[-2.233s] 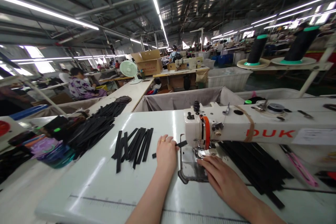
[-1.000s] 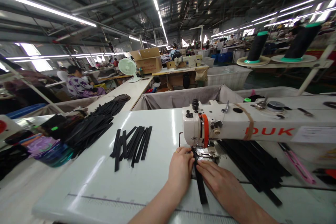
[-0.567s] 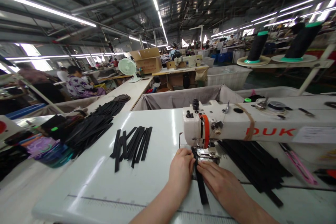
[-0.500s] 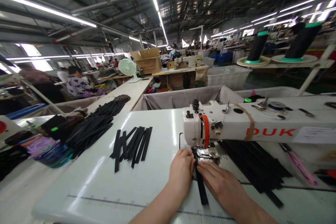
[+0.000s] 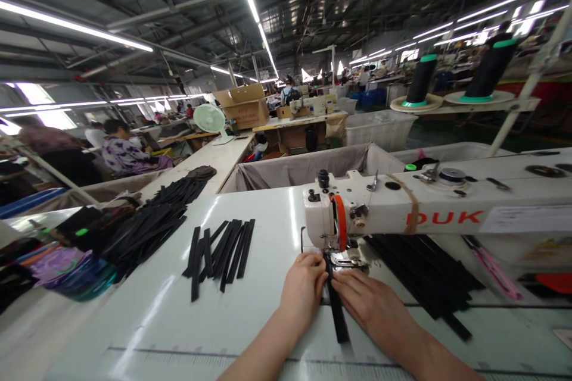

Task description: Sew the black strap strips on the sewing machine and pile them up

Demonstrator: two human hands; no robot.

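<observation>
A white sewing machine [image 5: 379, 208] with an orange guard stands over the pale table [image 5: 165, 321]. Under its needle area lies a black strip [image 5: 336, 309], its free end pointing towards me. My left hand [image 5: 304, 283] has its fingers curled together on the strip's left edge, near the presser foot. Along the right edge rests my right hand [image 5: 361, 294], fingers close together and pressed on the strip beside the metal plate. Short black strips [image 5: 223, 253] are spread on the table at the left; longer black strips [image 5: 420, 274] lie beneath the machine arm.
A large heap of black strips [image 5: 156, 220] and a teal container [image 5: 84, 280] are at the left. Pink-handled scissors [image 5: 496, 271] lie at the right. Beyond are a fan [image 5: 210, 119], a cardboard box [image 5: 243, 107], thread cones [image 5: 420, 82] and a seated person [image 5: 123, 149].
The camera view has shifted slightly, moving the machine a little left in the picture. Both hands remain at the strip, with hardly any visible movement relative to it.
</observation>
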